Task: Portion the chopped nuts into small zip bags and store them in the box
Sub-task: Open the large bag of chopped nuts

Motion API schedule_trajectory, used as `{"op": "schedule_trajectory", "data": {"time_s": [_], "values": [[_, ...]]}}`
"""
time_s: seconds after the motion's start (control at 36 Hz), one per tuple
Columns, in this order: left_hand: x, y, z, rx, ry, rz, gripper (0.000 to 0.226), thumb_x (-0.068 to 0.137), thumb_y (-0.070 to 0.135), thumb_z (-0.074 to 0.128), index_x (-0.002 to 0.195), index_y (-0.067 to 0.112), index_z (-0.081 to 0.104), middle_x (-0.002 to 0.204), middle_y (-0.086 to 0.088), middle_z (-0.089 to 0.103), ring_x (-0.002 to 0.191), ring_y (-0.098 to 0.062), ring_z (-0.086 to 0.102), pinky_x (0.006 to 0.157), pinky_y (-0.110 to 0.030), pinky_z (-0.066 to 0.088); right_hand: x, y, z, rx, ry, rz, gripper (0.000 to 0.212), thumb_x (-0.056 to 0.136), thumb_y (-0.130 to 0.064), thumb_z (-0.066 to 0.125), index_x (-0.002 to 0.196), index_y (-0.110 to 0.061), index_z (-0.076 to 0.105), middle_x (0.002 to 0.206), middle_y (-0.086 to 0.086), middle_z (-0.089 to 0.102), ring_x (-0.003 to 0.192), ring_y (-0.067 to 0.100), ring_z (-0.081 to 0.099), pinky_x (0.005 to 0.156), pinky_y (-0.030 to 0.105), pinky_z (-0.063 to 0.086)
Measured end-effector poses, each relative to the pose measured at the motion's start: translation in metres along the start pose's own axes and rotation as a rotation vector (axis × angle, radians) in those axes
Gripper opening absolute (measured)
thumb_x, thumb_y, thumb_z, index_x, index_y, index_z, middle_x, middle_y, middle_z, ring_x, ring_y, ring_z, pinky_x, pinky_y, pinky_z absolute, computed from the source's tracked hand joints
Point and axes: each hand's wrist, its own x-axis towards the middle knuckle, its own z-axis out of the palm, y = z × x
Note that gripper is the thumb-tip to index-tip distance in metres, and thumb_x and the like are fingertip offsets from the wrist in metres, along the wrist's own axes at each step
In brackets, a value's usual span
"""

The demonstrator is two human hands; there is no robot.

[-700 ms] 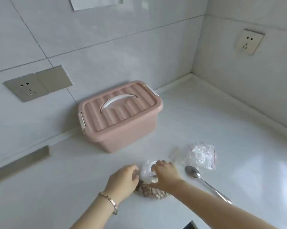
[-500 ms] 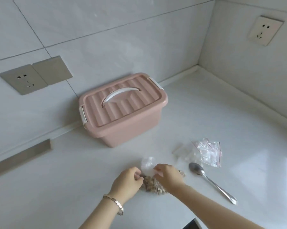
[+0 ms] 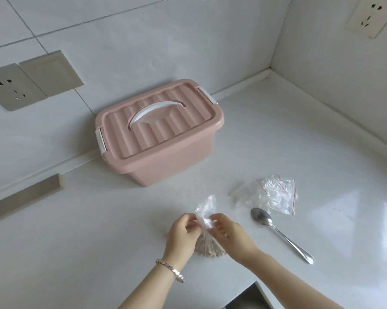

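A clear plastic bag of chopped nuts (image 3: 209, 248) stands on the white counter, its twisted top sticking up between my hands. My left hand (image 3: 182, 234) pinches the bag's neck from the left, and my right hand (image 3: 229, 234) pinches it from the right. Behind it sits the pink storage box (image 3: 165, 161), its ribbed lid with a white handle closed and latched. A small heap of empty zip bags (image 3: 275, 194) with red strips lies to the right. A metal spoon (image 3: 277, 230) lies beside them, bowl toward the bags.
The white counter (image 3: 99, 230) runs into a tiled corner at the back right. Wall sockets (image 3: 9, 88) are mounted at the left, and another socket (image 3: 369, 15) is at the upper right. A dark opening (image 3: 246, 298) shows at the counter's front edge.
Both hands have lifted from covering the nut bag to pinching its neck, and the clear top now stands upright between them. The camera has shifted closer.
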Motion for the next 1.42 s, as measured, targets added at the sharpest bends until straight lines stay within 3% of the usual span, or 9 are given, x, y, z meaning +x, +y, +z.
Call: {"op": "schedule_trajectory", "data": {"time_s": [0.08,0.22,0.47,0.83,0.92,1.03,1.17,1.28,1.42], "values": [[0.001,-0.002,0.002,0.015,0.045,-0.012,0.006,0.081,0.004,0.058,0.077,0.005,0.062,0.070,-0.010,0.064,0.061,-0.013,0.052,0.057,-0.021,0.041,-0.002,-0.003,0.006,-0.149,0.105,-0.115,0.027,0.087,-0.032,0.059,0.113,-0.028,0.051,0.092,-0.018,0.055,0.082,-0.003,0.053,0.075,0.019,0.048],[-0.003,-0.003,0.003,-0.011,0.057,-0.044,0.015,0.080,-0.001,0.057,0.067,0.006,0.060,0.058,0.001,0.054,0.056,-0.012,0.046,0.048,-0.013,0.035,0.000,0.001,0.013,-0.332,0.262,-0.342,0.024,0.069,-0.027,0.065,0.092,-0.026,0.059,0.081,-0.013,0.062,0.061,0.001,0.058,0.046,0.018,0.048],[-0.013,-0.002,0.000,-0.012,-0.083,0.022,0.003,0.084,0.018,0.065,0.086,0.021,0.066,0.081,0.013,0.066,0.077,0.001,0.061,0.067,-0.007,0.045,0.005,-0.014,0.005,0.765,0.148,0.516,0.030,0.090,-0.014,0.039,0.067,-0.005,0.057,0.064,0.003,0.061,0.060,0.017,0.051,0.058,0.024,0.040],[-0.013,-0.004,-0.009,0.065,-0.088,0.048,0.017,0.087,0.018,0.061,0.071,0.022,0.057,0.068,0.006,0.057,0.062,-0.004,0.050,0.055,-0.007,0.037,0.015,-0.026,-0.036,1.101,0.332,0.500,0.025,0.089,0.013,0.034,0.106,0.002,0.049,0.092,0.018,0.057,0.076,0.024,0.058,0.073,0.034,0.050],[-0.009,-0.007,-0.013,0.101,-0.084,0.039,0.014,0.084,0.020,0.065,0.074,0.025,0.056,0.062,0.006,0.045,0.059,-0.008,0.044,0.054,-0.013,0.035,0.019,-0.022,-0.047,1.294,0.475,0.523,0.040,0.098,-0.014,0.041,0.132,0.004,0.037,0.098,0.016,0.056,0.088,0.025,0.058,0.084,0.033,0.050],[-0.007,0.004,-0.013,0.092,-0.063,0.052,0.014,0.079,0.019,0.070,0.072,0.023,0.058,0.050,0.013,0.037,0.049,-0.003,0.037,0.047,-0.010,0.028,0.000,-0.039,-0.040,0.897,0.114,0.414,0.057,0.087,-0.056,0.040,0.127,-0.015,0.044,0.119,0.008,0.054,0.113,0.028,0.052,0.100,0.039,0.041],[-0.011,0.027,-0.012,0.113,-0.007,0.183,0.026,0.075,0.016,0.072,0.062,0.019,0.049,0.073,0.006,0.048,0.068,-0.009,0.049,0.063,-0.010,0.035,-0.012,-0.051,-0.024,0.515,0.172,0.165,0.032,0.081,-0.015,0.069,0.053,-0.015,0.054,0.039,-0.012,0.049,0.037,0.002,0.042,0.044,0.016,0.033],[-0.015,0.040,-0.026,-0.057,0.018,0.156,0.032,0.078,0.021,0.066,0.061,-0.001,0.052,0.051,0.002,0.044,0.051,-0.008,0.037,0.053,-0.021,0.031,-0.003,-0.050,-0.045,0.588,0.354,0.143,0.013,0.081,-0.006,0.068,0.081,-0.016,0.060,0.074,0.005,0.070,0.058,0.008,0.065,0.065,0.021,0.050],[-0.011,0.043,-0.050,-0.280,0.236,0.063,0.025,0.079,-0.003,0.062,0.061,0.005,0.046,0.060,-0.009,0.060,0.054,-0.008,0.057,0.061,-0.020,0.043,0.003,-0.053,-0.083,0.553,0.405,0.013,0.011,0.082,0.002,0.063,0.089,-0.006,0.060,0.075,0.007,0.065,0.047,-0.002,0.059,0.050,0.007,0.044]]}}
